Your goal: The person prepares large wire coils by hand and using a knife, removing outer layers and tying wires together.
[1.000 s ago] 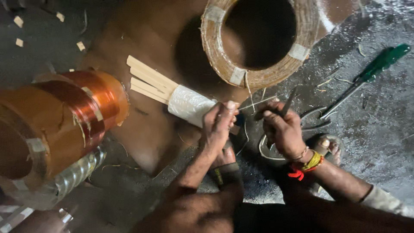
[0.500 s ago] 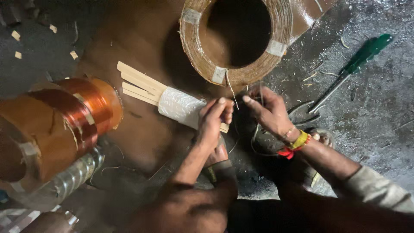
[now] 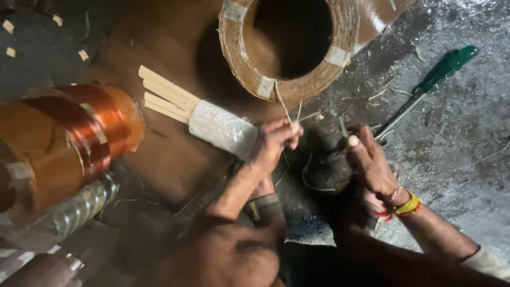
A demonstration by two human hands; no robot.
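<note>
My left hand [image 3: 275, 142] pinches a thin wire [image 3: 282, 106] that trails down from a large ring-shaped coil [image 3: 234, 48] bound with pale tape. My right hand [image 3: 369, 159], with a yellow and red band at the wrist, is curled closed just to the right. A loop of the same wire [image 3: 307, 183] runs beneath it, and a short thin end sticks up at its fingertips. A bundle of flat wooden sticks wrapped in white plastic [image 3: 220, 127] lies just left of my left hand.
A big spool of copper wire [image 3: 79, 138] lies at the left, with a ribbed clear plastic bottle [image 3: 69, 212] under it. A green-handled screwdriver [image 3: 443, 66] rests on the gritty grey floor at the upper right. Small wood chips [image 3: 10, 26] are scattered at the top left.
My hands have moved slightly apart. The right hand has dropped lower and to the right, drawing the wire out, while the left still pinches it below the ring coil.
</note>
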